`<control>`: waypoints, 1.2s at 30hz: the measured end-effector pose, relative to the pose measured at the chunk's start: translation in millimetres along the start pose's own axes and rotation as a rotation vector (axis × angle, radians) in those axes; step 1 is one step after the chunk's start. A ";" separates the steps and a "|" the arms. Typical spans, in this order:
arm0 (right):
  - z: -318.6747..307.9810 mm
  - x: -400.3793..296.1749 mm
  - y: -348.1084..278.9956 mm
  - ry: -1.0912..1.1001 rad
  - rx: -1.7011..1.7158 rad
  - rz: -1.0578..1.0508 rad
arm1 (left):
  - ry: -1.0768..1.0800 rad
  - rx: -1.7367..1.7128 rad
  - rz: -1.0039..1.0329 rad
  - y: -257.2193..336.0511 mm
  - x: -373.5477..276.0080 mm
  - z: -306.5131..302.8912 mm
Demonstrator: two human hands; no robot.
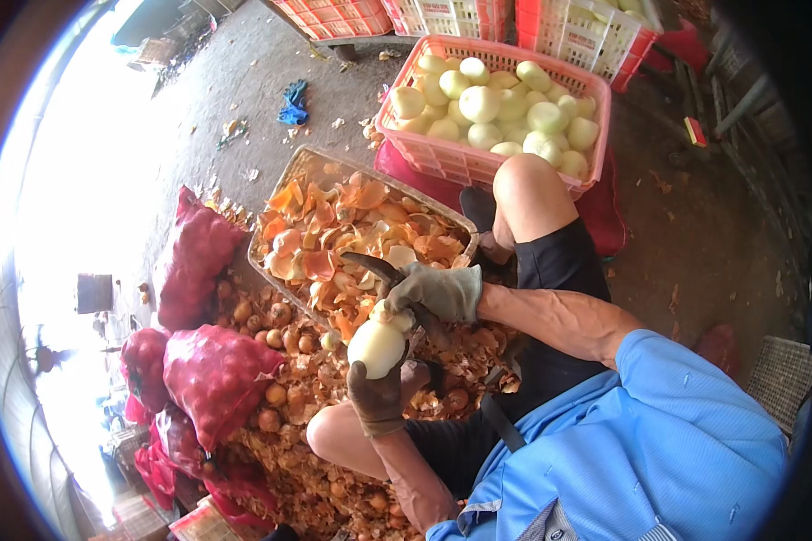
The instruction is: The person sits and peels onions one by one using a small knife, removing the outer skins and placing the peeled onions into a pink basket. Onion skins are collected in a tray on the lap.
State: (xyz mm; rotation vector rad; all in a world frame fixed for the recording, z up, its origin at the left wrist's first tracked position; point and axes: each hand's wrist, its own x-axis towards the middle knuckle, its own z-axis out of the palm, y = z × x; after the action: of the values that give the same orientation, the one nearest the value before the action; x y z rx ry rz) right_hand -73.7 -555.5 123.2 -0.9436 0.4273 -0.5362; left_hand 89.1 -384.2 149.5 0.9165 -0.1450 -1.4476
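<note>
A gray work glove covers my right hand (433, 294), which is closed on a knife with a dark curved blade (372, 265); its fingers are at the top of a pale, peeled onion (377, 348). My left hand (379, 399), in a dark brownish glove, grips that onion from below. Both hands are over the near edge of a worn plastic crate (284, 291) heaped with onion skins (331, 230). The knife's handle is mostly hidden by the glove. Past my knee, a pink plastic crate (433, 159) holds many peeled onions (480, 105).
Red mesh sacks (210, 379) of onions stand at the left, beside loose unpeeled onions (277, 395) and skins on the floor. A blue glove (294, 103) lies on the concrete. More crates (582, 44) stand at the top. My bare knees flank the work area.
</note>
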 end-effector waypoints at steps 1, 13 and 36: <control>3.2 0.8 -5.0 -0.029 -0.066 -0.037 | 0.007 0.011 0.019 1.0 -2.4 -1.9; 16.6 -6.6 -35.3 -0.083 -0.081 0.126 | 0.082 0.256 0.128 -25.2 20.7 -10.5; -10.5 0.7 -60.6 0.180 -0.116 0.154 | 0.061 -0.341 0.331 4.5 4.3 -13.1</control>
State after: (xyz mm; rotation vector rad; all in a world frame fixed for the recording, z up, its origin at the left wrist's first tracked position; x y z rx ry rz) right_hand -93.7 -591.5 168.8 -0.9679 0.6932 -0.4609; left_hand 101.2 -382.8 141.7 0.6214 -0.0018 -1.0935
